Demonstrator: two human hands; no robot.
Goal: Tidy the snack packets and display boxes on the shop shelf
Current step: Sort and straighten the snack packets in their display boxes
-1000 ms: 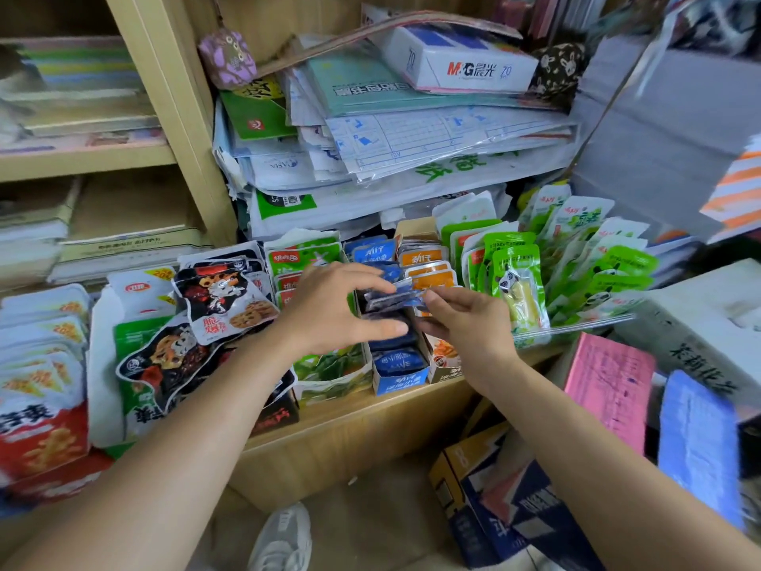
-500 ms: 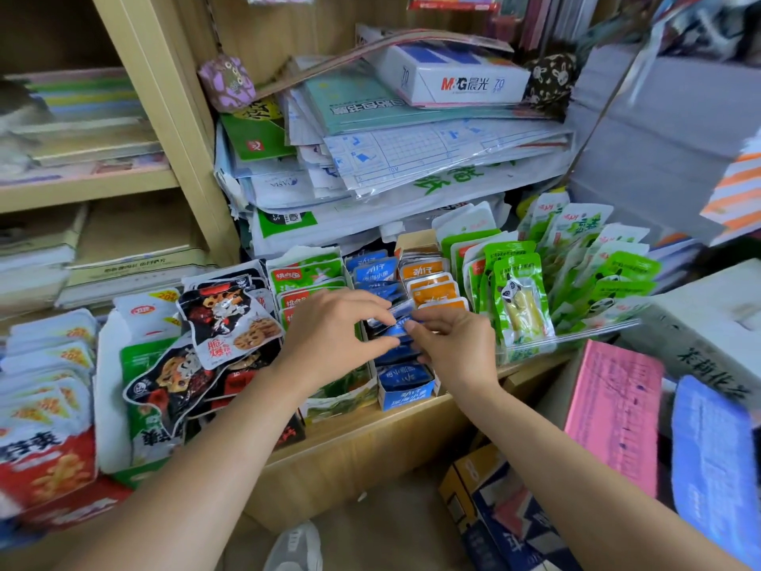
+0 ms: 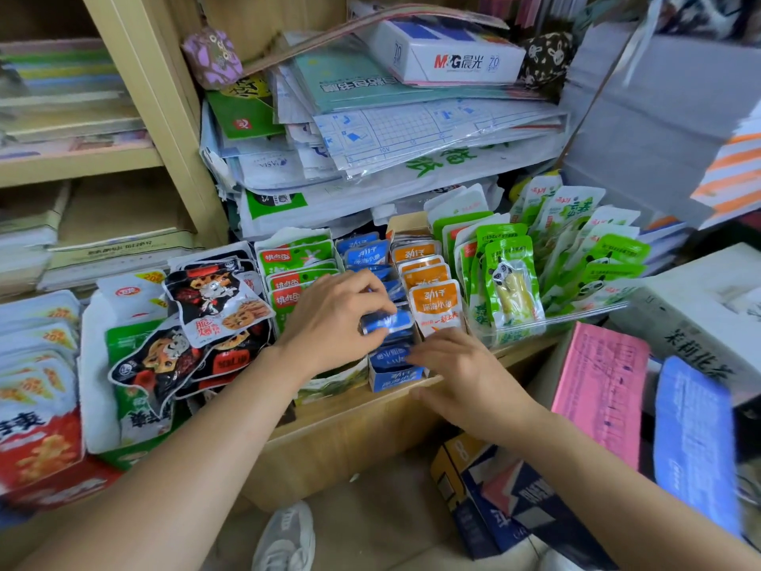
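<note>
Snack packets (image 3: 197, 323) lie jumbled at centre left of the shelf (image 3: 362, 438). Mid-frame, the left hand (image 3: 329, 319) grips a blue packet (image 3: 389, 323) above its display box (image 3: 395, 379), and the right hand (image 3: 465, 377) touches the box front with straight fingers. Orange packets (image 3: 428, 278) stand neat at right; tidying seems roughly half done.

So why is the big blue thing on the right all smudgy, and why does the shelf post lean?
Head view: the blue pack at the right edge is motion-blurred; head view: the wide lens tilts the wooden shelf post; head view, centre: the orange fish-snack packets, beside the left hand that grips a blue snack packet, are sharp, in soft, even light.
</note>
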